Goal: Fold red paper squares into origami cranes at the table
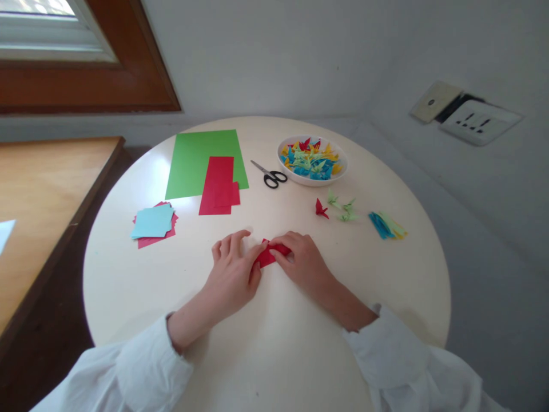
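A pale sleeve at each side [146, 366] leads in to the hands, over a round white bench [274, 360]. The small red paper [266, 258] lies between them, directly ahead of the body, touching both. The left hand [231, 274] grips its left side with thumb and forefinger, its other fingers lifted and spread; the right hand [305, 262] pinches its upper right part, fingers curled together. Neither hand is nearer. The long axis seems to slant slightly, though the fingers hide too much of the fold to be sure.

Farther out, to the left, sits a stack of pale blue and red squares [153, 222]; to the right are folded paper strips [388, 225], and nearer the middle a red crane [321, 209] beside light green cranes [348, 213]. Beyond lie red sheets [217, 186] overlapping a green sheet [184, 166], open scissors [270, 174] and a white bowl [311, 182] of coloured cranes. Behind rise pale walls [266, 63], with a wood-framed window at left [141, 63] and sockets at right [480, 123].
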`<state>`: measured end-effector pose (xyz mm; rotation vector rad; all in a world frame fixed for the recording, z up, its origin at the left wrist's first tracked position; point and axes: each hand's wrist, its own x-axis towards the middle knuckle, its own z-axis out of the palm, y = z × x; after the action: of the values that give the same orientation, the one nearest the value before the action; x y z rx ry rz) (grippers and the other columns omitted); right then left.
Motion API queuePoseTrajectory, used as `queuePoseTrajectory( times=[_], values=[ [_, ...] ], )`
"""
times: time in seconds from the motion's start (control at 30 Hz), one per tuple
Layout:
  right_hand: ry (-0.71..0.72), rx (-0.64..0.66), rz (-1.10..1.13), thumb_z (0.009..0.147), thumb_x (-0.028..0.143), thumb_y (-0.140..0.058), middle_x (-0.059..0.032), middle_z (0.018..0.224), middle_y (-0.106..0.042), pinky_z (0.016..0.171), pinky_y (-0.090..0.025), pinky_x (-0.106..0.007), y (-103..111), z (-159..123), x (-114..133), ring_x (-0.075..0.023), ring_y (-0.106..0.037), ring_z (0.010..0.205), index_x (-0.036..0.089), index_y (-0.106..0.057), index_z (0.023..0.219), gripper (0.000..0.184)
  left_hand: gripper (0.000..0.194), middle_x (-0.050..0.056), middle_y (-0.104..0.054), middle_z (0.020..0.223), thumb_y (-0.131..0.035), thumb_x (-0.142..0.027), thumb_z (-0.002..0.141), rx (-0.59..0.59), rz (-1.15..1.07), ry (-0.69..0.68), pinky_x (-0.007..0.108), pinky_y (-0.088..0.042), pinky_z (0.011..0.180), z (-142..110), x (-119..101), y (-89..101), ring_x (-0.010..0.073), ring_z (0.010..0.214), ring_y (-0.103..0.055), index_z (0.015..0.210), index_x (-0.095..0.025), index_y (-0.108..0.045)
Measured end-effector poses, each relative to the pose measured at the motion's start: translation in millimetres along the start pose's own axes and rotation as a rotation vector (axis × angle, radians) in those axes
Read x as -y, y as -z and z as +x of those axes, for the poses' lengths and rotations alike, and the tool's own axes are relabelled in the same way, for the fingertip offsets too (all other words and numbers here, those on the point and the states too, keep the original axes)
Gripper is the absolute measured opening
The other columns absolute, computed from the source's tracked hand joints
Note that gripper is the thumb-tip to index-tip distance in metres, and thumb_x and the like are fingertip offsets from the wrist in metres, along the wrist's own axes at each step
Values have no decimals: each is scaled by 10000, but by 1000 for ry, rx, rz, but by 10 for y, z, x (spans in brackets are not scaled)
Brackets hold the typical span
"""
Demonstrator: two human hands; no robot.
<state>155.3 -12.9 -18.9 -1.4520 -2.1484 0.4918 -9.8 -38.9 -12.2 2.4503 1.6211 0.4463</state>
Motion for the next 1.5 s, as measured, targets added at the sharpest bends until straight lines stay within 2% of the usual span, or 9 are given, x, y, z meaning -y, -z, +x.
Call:
queuePoseTrajectory(
  times=[0.3, 0.43, 0.77, 1.0, 1.13, 1.27, 1.4, 1.43, 1.5],
  values=[
    [-1, -4, -64, 765, 238, -634, -27, 865, -654, 731, -344, -314, -5, -26, 29, -191, -569, 850, 205, -616, 858, 101, 408, 164, -415, 1212, -419, -178, 804, -17, 3, -26, 519, -283, 946, -8, 18, -6, 316, 1132, -355, 1193, -203, -543],
    [-23, -35, -92, 771, 257, -628, -31, 937, -651, 744, -326, -331, 5, -58, 16, -201, -549, 852, 218, -598, 957, 192, 419, 157, -424, 1192, -419, -183, 808, -19, 25, -34, 529, -259, 968, -12, 32, -7, 311, 1134, -352, 1211, -210, -531],
    [-128, -65, -80, 790, 163, -551, -7, 776, -622, 728, -273, -335, 74, -94, -36, -196, -525, 789, 246, -567, 1030, 254, 412, 150, -419, 1193, -417, -199, 817, -5, 23, -35, 533, -251, 975, -13, 44, 7, 307, 1141, -347, 1211, -226, -534],
    [-127, -70, -64, 792, 111, -495, -20, 803, -611, 699, -284, -326, 67, -99, -86, -196, -507, 784, 255, -572, 1027, 286, 410, 141, -432, 1187, -421, -209, 817, -16, 3, -34, 549, -254, 968, -17, 52, 1, 307, 1139, -346, 1210, -242, -529],
    [-129, -77, -41, 790, 70, -438, -35, 830, -600, 725, -329, -343, 68, -108, -155, -204, -506, 799, 245, -582, 1017, 321, 410, 148, -424, 1185, -411, -206, 818, -12, 15, -29, 546, -256, 968, -15, 47, 1, 311, 1144, -340, 1208, -229, -537],
    [-95, -126, 43, 782, 47, -398, -62, 863, -598, 768, -401, -363, 91, -122, -226, -202, -516, 805, 204, -583, 1008, 332, 408, 155, -427, 1188, -415, -193, 810, -30, -3, -33, 550, -247, 972, -14, 46, -5, 311, 1154, -338, 1194, -219, -549],
    [-84, -312, 88, 804, 74, -368, -80, 908, -602, 764, -461, -370, 120, -190, -207, -206, -545, 852, 195, -588, 1014, 327, 417, 144, -436, 1182, -434, -191, 789, -58, -10, -45, 548, -258, 965, -14, 67, -36, 302, 1147, -346, 1189, -227, -549],
    [-43, -340, 62, 815, 76, -359, -88, 930, -608, 805, -457, -388, 116, -222, -177, -213, -549, 901, 194, -597, 1009, 329, 419, 144, -439, 1180, -435, -186, 785, -64, -11, -50, 545, -259, 964, -14, 73, -46, 299, 1148, -348, 1186, -225, -551],
    [69, -304, -1, 832, 76, -351, -96, 985, -626, 867, -442, -417, 83, -296, -92, -215, -559, 975, 201, -608, 1034, 350, 422, 144, -439, 1185, -429, -183, 787, -74, -18, -50, 546, -257, 965, -14, 84, -65, 299, 1154, -345, 1190, -228, -548]
  ],
)
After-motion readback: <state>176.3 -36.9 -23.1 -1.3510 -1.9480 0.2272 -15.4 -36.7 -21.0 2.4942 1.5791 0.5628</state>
